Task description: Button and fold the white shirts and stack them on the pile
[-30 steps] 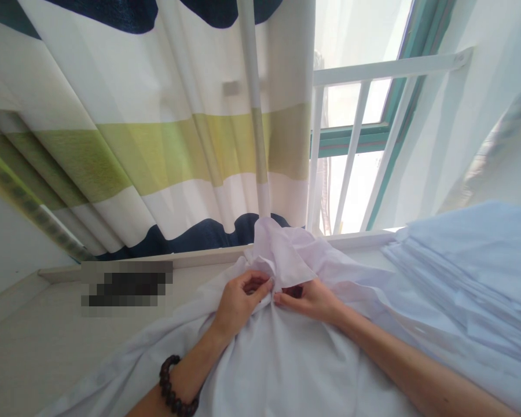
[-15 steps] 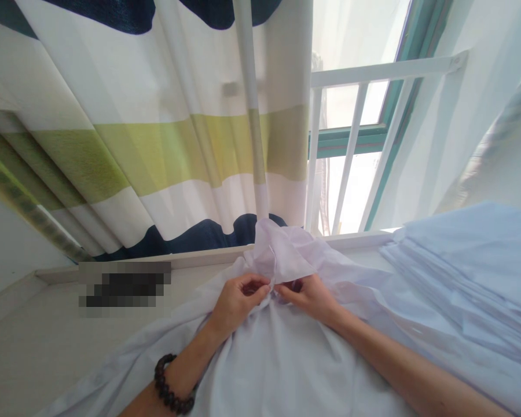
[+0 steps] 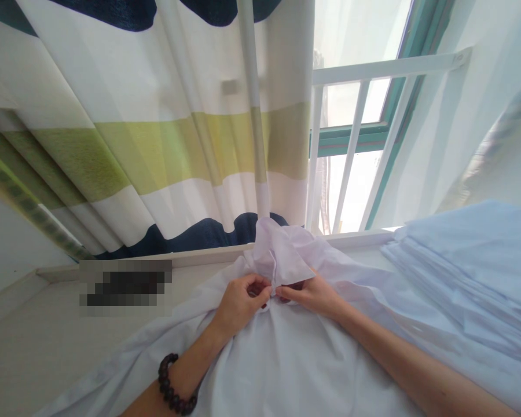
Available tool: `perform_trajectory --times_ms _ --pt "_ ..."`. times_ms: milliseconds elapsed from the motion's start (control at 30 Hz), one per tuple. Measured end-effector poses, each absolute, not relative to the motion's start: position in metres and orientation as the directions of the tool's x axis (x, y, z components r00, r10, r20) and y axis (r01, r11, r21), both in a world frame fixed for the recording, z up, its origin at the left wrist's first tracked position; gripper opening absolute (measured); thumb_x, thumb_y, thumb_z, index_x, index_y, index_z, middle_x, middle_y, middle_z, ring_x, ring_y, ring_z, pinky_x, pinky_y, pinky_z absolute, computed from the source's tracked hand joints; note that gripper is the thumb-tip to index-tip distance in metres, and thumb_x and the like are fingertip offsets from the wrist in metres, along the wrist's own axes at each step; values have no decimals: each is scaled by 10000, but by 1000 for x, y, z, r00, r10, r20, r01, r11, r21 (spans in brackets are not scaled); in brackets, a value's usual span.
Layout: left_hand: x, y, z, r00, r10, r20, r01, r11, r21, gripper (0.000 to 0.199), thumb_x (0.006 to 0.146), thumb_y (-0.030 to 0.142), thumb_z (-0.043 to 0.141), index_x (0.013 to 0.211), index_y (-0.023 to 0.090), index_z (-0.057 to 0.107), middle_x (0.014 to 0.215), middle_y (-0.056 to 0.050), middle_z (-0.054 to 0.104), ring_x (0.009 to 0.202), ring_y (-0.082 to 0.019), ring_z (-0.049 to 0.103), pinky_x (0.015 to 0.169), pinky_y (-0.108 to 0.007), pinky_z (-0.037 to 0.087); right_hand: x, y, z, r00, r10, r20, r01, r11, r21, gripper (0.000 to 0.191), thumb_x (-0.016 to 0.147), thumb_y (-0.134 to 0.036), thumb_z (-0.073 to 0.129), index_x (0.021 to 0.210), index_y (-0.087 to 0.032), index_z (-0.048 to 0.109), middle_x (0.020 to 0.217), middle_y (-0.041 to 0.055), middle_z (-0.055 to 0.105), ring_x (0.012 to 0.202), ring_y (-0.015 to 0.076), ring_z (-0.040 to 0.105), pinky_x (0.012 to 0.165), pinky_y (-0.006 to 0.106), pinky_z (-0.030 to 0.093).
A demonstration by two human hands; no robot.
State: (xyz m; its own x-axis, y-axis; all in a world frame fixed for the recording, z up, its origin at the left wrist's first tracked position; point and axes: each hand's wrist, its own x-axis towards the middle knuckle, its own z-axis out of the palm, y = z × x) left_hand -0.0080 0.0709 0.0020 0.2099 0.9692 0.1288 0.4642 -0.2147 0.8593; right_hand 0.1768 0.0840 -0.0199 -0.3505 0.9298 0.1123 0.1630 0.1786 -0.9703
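Fingers (image 3: 264,297) of L hand (image 3: 238,299) & R hand (image 3: 316,294) pinch the white garment (image 3: 295,353), ctr of view, tips nearly meeting under its pointed collar flap (image 3: 292,256). Cloth's thin, creased, lilac-tinged at 12 o'clock, fanning wide twd 6. Raised board edge (image 3: 212,256) runs close past 12; pale board (image 3: 35,347) gives room at 9, pale-blue folded stack (image 3: 481,249) limits 3. Count: 2 hands, 1 garment, 1 bead bracelet (image 3: 167,388) (L wrist), 1 stack, layers too blurred to number.
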Motion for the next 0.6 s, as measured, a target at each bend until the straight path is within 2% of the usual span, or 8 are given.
perform_trajectory --times_ms 333,600 --pt "-6 71 0 205 971 123 522 -215 826 159 726 276 607 753 138 681 644 -34 685 565 -180 639 551 -257 508 179 86 -20 -403 905 137 151 214 -965 177 726 -331 682 753 -157 669 715 29 692 713 190 662 618 262 505" --pt "-7 70 1 221 965 143 516 -240 822 119 725 266 616 751 163 670 669 -20 683 595 -163 632 569 -236 494 180 83 -11 -402 916 7 173 84 -981 159 708 -328 679 728 -170 695 749 21 725 741 182 667 707 287 515"
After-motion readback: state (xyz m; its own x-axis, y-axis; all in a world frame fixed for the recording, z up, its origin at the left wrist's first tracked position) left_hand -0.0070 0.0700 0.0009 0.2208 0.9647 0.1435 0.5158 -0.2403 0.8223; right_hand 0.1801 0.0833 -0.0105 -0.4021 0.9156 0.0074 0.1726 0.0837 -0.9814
